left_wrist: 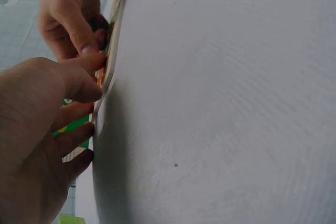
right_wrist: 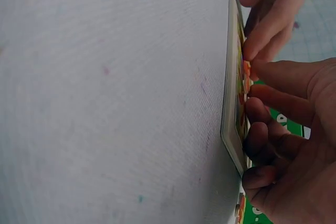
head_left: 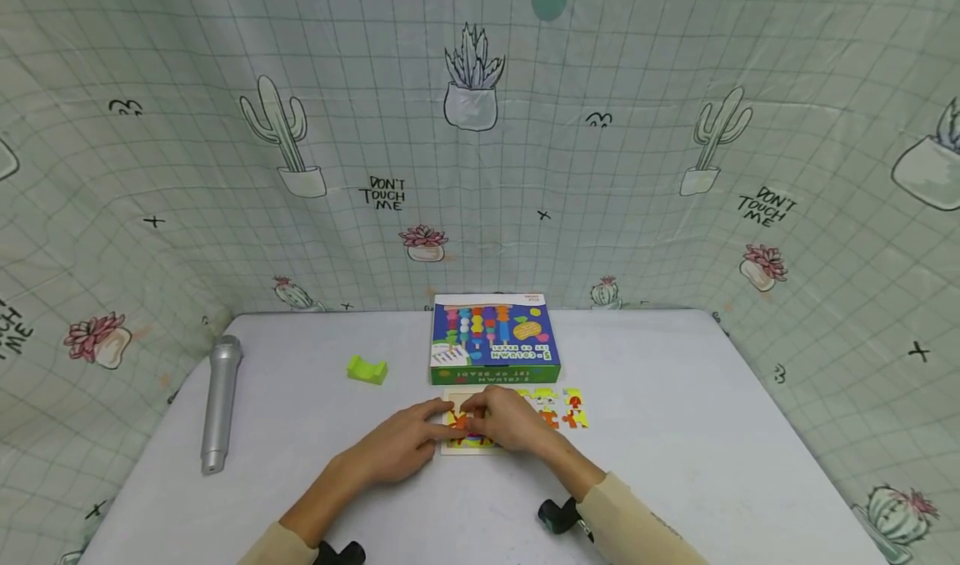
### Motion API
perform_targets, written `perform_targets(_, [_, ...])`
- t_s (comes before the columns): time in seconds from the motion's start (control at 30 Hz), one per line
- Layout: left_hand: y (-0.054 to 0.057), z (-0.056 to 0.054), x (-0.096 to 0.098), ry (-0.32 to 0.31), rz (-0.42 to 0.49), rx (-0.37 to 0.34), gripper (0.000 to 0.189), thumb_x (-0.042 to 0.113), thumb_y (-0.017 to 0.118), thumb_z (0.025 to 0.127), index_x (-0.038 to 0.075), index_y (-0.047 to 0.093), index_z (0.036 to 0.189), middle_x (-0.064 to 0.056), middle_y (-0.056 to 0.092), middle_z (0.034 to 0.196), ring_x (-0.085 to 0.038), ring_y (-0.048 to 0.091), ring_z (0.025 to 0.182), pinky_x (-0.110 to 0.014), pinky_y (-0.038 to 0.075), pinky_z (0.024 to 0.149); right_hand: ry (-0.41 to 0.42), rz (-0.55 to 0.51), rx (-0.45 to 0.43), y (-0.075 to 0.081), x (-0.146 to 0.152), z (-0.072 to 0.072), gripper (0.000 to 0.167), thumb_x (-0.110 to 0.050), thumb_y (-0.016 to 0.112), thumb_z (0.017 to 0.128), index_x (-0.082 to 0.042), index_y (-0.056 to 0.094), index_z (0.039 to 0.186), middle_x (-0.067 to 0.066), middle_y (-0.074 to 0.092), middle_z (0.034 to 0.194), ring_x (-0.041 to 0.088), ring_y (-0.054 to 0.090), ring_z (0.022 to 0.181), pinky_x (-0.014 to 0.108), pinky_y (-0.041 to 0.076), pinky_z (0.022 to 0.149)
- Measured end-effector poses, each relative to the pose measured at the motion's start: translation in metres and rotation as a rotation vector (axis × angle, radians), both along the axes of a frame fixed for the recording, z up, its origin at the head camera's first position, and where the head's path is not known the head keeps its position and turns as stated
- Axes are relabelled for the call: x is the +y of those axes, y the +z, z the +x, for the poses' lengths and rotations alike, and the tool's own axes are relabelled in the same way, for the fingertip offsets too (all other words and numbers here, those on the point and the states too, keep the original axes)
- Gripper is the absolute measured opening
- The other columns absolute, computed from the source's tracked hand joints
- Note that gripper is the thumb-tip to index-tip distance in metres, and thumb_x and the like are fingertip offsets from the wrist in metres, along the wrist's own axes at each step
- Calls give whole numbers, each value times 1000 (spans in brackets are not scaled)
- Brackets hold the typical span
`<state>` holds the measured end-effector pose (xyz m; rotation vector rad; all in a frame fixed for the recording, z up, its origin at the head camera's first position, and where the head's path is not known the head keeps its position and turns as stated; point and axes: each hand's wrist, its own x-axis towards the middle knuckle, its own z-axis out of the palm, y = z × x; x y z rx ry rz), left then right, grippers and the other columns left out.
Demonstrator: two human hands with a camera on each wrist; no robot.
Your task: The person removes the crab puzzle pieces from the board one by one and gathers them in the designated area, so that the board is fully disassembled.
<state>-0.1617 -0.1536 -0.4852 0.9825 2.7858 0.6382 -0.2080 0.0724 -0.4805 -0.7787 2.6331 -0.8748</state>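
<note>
A shallow puzzle board (head_left: 472, 452) with a pale rim lies on the table in front of me, colourful pieces showing inside it. My left hand (head_left: 401, 442) reaches in from the left, its fingers extended, with fingertips at the board's edge and over the pieces. Over the board, my right hand (head_left: 510, 422) pinches an orange-red puzzle piece (right_wrist: 247, 70) between thumb and index finger, low against the other pieces. The two hands' fingertips meet there. Much of the board's right side is hidden under the right hand. Several loose puzzle pieces (head_left: 575, 419) lie right of it.
Behind the board stands a blue and green bead-set box (head_left: 495, 344). A lime-green curved block (head_left: 367, 371) sits to the left of the box. Farther left lies a silver microphone-shaped cylinder (head_left: 220, 407). A patterned cloth (head_left: 480, 173) surrounds the white table (head_left: 660, 398).
</note>
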Motion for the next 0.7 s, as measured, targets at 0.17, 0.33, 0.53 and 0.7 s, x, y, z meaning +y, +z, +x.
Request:
perform_targets(0.17, [-2,-2,2,62,92,-34,33,9,59,96,23,74,122,-14,51,147,-37,50,134,-56,44,104,3,-5,-23,-1,-1,0,26,-22,71,93,-10,75,116,-9,59,75,8,51,68,23,40,57])
perform_targets(0.33, [-11,-8,12,163,193,44,7,24,72,93,22,74,99,-17,54,136,-37,59,122,-56,49,96,-6,1,-11,-3,-1,-1,25,-24,73,92,-11,75,113,-9,58,74,8,50,67,23,39,57])
perform_targets(0.53, [-18,-10,18,251,248,96,15,30,82,84,23,70,87,-14,57,126,-34,63,111,-54,51,89,-8,-7,-12,-3,-1,-2,24,-24,73,92,-11,75,112,-9,58,74,7,50,67,23,39,57])
perform_targets(0.7, [-15,-10,21,313,255,51,25,30,85,80,18,67,94,-10,56,120,-30,59,106,-51,49,87,-13,-25,-12,-3,-1,-1,24,-24,72,92,-10,74,112,-8,59,75,8,51,65,23,40,57])
